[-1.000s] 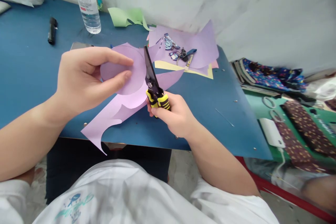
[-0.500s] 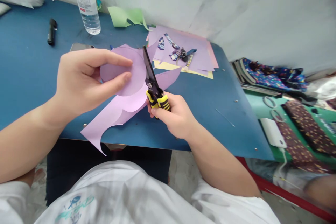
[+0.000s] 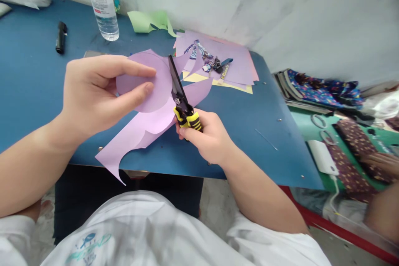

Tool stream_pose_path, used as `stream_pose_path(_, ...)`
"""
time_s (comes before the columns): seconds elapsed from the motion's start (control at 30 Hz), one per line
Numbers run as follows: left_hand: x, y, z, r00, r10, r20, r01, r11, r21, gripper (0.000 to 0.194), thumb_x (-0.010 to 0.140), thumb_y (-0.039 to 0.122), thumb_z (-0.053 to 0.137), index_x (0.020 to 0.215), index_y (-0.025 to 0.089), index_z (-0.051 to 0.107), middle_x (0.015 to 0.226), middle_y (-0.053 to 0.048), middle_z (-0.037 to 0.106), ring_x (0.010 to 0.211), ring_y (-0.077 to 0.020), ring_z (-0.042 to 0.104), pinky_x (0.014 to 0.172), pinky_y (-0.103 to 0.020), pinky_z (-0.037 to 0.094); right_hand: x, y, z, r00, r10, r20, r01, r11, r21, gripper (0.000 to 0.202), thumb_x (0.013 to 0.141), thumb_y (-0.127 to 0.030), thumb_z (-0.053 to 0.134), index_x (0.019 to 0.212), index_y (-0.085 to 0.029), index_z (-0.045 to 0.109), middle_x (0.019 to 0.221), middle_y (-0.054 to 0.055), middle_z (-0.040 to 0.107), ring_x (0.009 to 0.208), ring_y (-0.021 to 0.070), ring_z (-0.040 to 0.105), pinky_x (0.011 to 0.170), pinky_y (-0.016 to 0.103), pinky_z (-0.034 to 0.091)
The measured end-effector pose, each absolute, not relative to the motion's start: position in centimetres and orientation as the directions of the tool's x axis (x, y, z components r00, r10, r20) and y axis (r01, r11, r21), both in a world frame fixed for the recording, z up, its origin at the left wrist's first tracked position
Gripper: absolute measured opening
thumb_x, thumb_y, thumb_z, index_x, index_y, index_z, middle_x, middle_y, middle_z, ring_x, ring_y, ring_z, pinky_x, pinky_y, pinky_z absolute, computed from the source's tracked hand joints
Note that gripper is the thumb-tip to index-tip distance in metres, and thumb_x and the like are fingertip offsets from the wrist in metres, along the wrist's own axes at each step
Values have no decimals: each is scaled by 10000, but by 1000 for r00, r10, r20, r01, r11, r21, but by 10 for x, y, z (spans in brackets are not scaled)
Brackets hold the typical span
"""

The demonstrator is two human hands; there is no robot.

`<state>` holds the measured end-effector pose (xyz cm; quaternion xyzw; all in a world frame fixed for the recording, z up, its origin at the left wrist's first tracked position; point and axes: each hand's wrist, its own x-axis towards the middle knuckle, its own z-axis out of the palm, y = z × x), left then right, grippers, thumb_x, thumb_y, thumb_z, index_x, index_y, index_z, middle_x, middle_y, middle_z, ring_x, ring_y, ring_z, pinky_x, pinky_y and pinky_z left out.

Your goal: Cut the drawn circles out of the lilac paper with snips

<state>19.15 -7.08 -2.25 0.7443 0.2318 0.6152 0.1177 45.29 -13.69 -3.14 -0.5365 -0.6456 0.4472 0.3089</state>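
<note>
Paper (image 3: 162, 91), purple and part-cut, hangs over the blue table (image 3: 243, 133), pinched by thumb and forefinger of that person's left hand (image 3: 90, 91); the right hand (image 3: 210, 137) clasps scissors (image 3: 179, 93) against it.

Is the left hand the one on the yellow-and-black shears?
No, the right hand grips the shears, while the left hand holds the purple paper between thumb and fingers.

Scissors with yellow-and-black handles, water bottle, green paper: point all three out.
Scissors (image 3: 181, 104): head view, on the dark metal beside the pivot.
Water bottle (image 3: 101, 2): head view, on the label.
Green paper (image 3: 141, 22): head view, on the sheet's left part.
</note>
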Motion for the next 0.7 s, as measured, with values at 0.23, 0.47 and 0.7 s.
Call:
stream_pose_path(0.23,185,-67,-25,211,452,866,234,-884,405,320,873,287,979,1191,284,938,995,12,897,815,-182,834,589,-283,581,453,-137,-31,-230,970,-77,415,26,-909,146,770,-391,642,741,-283,547,666,-52,572,720,205,591,734,406,442)
stream_pose_path(0.47,225,-78,-14,78,594,800,280,-784,555,567,923,606,979,1377,285,870,1124,-52,870,1048,-264,844,808,-383,721,453,-138,-31,-228,970,-83,413,19,-910,142,774,-374,650,748,-289,539,661,-56,551,716,203,581,730,407,440)
stream_pose_path(0.7,210,-81,-18,70,603,794,301,-772,560,435,849,436,1022,1244,274,935,1028,-49,891,854,-216,778,643,-333,570,453,-138,-31,-232,969,-81,410,22,-912,153,783,-383,640,736,-288,530,668,-52,546,715,202,580,725,406,428)
